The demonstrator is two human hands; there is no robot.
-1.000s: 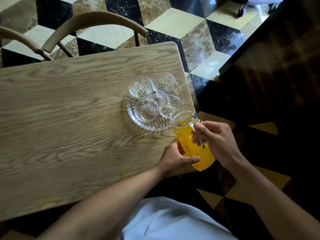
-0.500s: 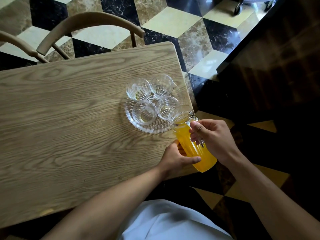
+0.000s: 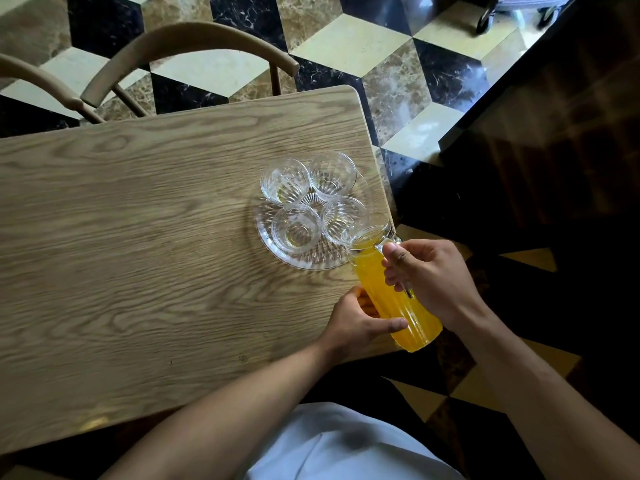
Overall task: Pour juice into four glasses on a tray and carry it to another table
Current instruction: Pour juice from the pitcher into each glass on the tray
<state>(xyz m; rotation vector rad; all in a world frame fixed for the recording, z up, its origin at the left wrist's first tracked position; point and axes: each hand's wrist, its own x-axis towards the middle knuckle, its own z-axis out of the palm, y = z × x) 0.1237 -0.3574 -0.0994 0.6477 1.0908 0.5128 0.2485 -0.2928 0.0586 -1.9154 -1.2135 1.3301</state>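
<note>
Bench (image 3: 138, 254): pale oak-grain top, rounded corners. At its far right corner sits a round, ribbed clear-glass tray (image 3: 304, 259) carrying four small fluted glasses (image 3: 295, 228), clustered with rims close together; contents cannot be told. A ribbed glass jug (image 3: 391, 289) of orange juice (image 3: 405, 317) is tilted over the right edge, its mouth over the nearest right glass. No labels or writing legible. Right hand (image 3: 429, 275): grip curled round the jug handle, thumb on top. Left hand (image 3: 356, 320): fingers cupped round the jug's lower body, thumb across its front.
</note>
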